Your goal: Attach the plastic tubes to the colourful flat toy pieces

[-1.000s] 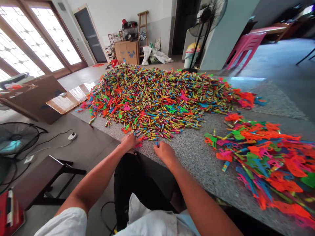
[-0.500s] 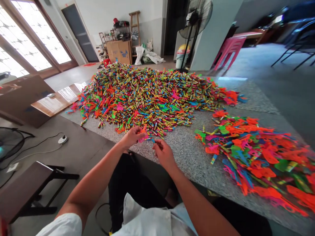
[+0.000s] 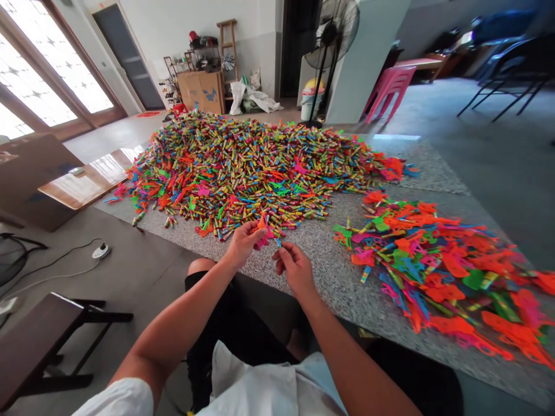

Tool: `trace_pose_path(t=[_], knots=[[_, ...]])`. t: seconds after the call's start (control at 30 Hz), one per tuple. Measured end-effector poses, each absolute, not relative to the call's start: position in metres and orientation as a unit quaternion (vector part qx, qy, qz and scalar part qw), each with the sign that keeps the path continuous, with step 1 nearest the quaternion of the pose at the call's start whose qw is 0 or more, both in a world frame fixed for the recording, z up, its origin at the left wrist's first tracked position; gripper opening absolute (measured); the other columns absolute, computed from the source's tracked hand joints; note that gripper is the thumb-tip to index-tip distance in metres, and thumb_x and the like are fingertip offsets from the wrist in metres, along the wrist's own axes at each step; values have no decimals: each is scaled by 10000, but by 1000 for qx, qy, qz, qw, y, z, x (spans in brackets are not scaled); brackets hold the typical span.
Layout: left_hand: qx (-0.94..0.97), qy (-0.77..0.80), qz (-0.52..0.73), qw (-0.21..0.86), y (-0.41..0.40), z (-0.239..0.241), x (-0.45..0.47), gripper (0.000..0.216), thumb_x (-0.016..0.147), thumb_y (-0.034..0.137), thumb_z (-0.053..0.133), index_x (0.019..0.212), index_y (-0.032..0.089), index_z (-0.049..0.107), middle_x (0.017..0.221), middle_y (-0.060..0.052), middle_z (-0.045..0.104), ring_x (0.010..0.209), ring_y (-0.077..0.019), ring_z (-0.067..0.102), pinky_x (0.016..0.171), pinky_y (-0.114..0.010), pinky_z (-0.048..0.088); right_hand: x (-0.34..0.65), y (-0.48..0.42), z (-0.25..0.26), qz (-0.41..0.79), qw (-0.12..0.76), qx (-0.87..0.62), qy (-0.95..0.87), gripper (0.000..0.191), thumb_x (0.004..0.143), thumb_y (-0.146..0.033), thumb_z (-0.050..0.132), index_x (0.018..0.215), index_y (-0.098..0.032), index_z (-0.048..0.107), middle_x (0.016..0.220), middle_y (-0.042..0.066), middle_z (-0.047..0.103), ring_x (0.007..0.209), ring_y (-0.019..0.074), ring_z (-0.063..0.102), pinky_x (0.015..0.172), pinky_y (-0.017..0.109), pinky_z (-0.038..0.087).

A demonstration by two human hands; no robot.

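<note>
My left hand is closed on a pink plastic toy piece, with some orange plastic beside it at the fingertips. My right hand pinches a small blue printed tube close to the pink piece; whether the two touch or join is too small to tell. Both hands are over the near edge of a speckled stone table. Just beyond them spreads a large heap of small printed tubes, mixed with bright plastic pieces.
On the right of the table lies a second pile of orange, pink, green and blue plastic toys, several with tubes. A dark wooden stool stands at lower left. Behind the table are a standing fan, pink stools and a cardboard box.
The view has shifted slightly, so the room and piles appear further left. My hands remain close together, still holding the pink piece and the blue tube, which now points more steeply.
</note>
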State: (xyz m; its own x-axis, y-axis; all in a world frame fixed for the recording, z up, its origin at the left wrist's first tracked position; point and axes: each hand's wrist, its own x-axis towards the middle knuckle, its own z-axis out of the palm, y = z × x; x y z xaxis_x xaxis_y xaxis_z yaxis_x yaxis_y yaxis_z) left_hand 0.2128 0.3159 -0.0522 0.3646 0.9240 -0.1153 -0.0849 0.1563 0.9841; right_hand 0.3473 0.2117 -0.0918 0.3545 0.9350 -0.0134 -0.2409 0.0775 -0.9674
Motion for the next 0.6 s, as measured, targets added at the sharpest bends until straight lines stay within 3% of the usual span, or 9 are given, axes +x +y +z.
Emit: trace_pose_path(t=[0.37,0.6], knots=[[521,413,413,623,311,-47,218,557,666,581,908,973,175,683,699,4,693,585,-133,659,499,-215,374,344,215,-99,361,648,-553,-379,345,948,-534,662,1097,-223,662,787,-6,669,541,125,557,486,252,451],[502,430,433,613,310,-56,223,580,652,564,907,1023,169,700,727,-2,706,562,-126,647,482,-213,360,347,212,-110,283,612,-600,-432,393,967,-562,641,1154,-221,702,879,52,740,745,192,678,640,291,535]])
